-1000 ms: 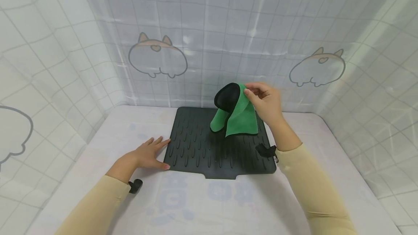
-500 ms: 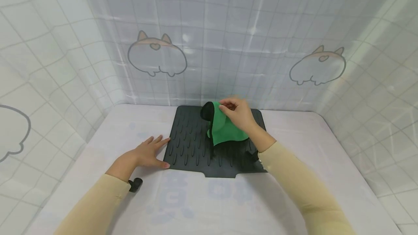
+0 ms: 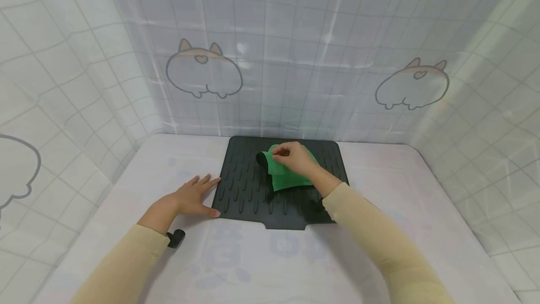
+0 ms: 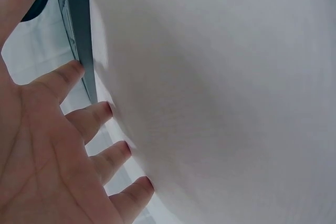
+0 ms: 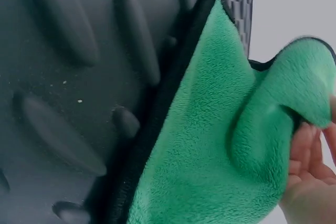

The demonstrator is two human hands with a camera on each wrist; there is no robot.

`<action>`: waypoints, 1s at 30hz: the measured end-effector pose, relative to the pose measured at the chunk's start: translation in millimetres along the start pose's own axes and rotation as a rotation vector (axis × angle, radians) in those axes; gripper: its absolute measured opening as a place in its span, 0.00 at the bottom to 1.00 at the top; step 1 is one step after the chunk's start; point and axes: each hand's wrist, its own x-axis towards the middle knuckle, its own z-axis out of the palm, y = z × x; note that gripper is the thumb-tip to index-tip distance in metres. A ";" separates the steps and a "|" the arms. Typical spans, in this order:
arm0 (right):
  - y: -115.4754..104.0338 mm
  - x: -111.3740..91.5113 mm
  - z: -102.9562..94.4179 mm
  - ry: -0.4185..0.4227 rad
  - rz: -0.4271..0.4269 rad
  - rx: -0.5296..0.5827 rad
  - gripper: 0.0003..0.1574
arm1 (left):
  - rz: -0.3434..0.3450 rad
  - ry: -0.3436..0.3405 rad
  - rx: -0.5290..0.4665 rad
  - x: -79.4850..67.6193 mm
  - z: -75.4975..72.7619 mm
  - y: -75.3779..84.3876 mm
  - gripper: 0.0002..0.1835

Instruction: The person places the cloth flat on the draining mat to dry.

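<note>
A green cloth [image 3: 291, 177] with a dark border lies partly bunched on a black ridged mat [image 3: 244, 201]. My right hand [image 3: 297, 158] pinches a raised fold of it between thumb and fingers, above the middle of the mat. Up close in the right wrist view, the cloth [image 5: 210, 129] looks fluffy, and one edge rests against the mat [image 5: 63, 129]. My left hand [image 3: 190, 198] lies with fingers spread on the table, its thumb and index fingertips touching the mat's left edge. The left wrist view shows that palm and its straight fingers [image 4: 110, 161].
The mat lies on a pale patterned tablecloth [image 3: 190, 266], with a small tab at its front edge. Grid-patterned sheets [image 3: 287, 60] with cartoon animal drawings enclose the table at the back and both sides. Small black devices sit at the wrists.
My right hand has moved down and to the left with the cloth, from raised above the mat's right part to low over its middle. The left hand has stayed put.
</note>
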 end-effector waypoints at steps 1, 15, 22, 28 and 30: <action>1.5 0.8 0.9 -0.024 0.011 -0.001 0.13 | -0.001 0.000 -0.001 0.0 -0.2 0.3 0.60; -0.2 -4.0 -0.4 -0.088 0.005 0.040 0.13 | -0.006 -0.008 0.004 -3.1 -4.1 4.1 0.60; -10.7 -12.8 -18.8 -0.041 -0.034 0.001 0.15 | -0.001 -0.005 0.005 -4.5 -5.5 5.1 0.59; -12.9 -23.0 -39.5 -0.004 -0.047 -0.015 0.17 | 0.005 -0.003 0.002 -4.4 -5.3 4.1 0.59; -12.2 -26.4 -46.0 0.006 -0.045 -0.003 0.16 | 0.005 -0.004 -0.001 -4.0 -5.0 3.1 0.59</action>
